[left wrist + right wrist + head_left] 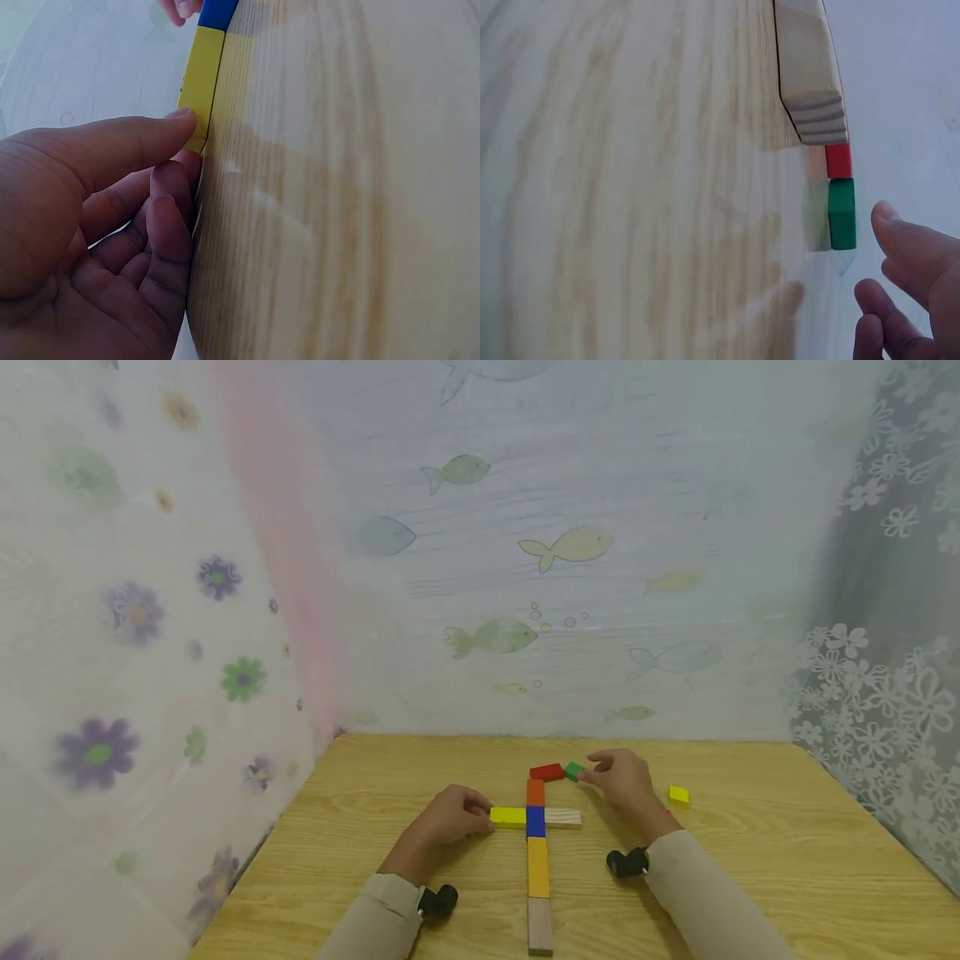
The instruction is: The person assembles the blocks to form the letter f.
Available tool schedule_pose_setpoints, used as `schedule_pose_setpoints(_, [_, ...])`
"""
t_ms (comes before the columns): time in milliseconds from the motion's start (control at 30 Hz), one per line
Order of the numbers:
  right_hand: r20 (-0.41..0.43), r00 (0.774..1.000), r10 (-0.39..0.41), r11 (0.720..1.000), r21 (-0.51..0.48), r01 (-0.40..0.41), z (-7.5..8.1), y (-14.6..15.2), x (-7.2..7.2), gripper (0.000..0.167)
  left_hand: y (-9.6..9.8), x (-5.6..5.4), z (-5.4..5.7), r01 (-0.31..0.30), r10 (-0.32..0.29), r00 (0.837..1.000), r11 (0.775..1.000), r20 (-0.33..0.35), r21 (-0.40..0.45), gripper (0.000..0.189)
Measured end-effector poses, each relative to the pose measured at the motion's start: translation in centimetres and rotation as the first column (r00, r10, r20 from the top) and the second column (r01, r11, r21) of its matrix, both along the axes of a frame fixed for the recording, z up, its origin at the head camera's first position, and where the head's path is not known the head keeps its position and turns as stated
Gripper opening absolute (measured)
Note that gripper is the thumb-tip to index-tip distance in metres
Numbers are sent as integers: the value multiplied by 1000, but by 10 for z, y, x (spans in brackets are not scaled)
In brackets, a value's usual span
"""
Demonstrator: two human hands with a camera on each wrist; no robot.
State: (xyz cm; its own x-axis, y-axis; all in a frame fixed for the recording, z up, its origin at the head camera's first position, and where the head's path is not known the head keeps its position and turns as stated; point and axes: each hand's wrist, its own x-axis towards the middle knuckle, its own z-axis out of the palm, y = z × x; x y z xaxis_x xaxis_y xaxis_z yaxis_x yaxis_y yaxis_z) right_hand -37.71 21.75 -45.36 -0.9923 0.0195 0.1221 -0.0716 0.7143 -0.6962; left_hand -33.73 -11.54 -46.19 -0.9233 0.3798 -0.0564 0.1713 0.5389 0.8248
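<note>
My left hand (453,815) pinches the outer end of a yellow block (508,817) between thumb and finger; the left wrist view shows the thumb on its side. That block meets a blue block (536,821), with a plain wood block (562,817) on the other side. An orange-red block (535,792) lies beyond the blue one; an orange-yellow block (538,867) and a greyish wood block (540,925) run toward me. A red block (547,772) lies crosswise at the far end, beside a small green block (574,771). Near the green block, my right hand (915,289) has its fingers parted, holding nothing.
A loose yellow block (678,796) lies to the right of my right hand. Part of a red piece (669,812) shows by the right wrist. The wooden table (375,777) ends at a wall covering (480,693) printed with fish.
</note>
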Motion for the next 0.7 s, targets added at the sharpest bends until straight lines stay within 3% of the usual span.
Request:
schedule_pose_setpoints(200, [-17,1000,21,1000,23,-21,3,9,2,51,-1,-1,-1,-1,1,1000,1000,3,-2,33])
schedule_pose_setpoints(433, [-70,997,37,999,32,-35,13,21,14,50,-2,-2,-1,-9,9,1000,1000,-6,-11,33])
schedule_pose_setpoints(700, [-109,994,-11,1000,5,12,22,41,30,49,0,-2,-1,-2,2,1000,1000,-14,-18,32])
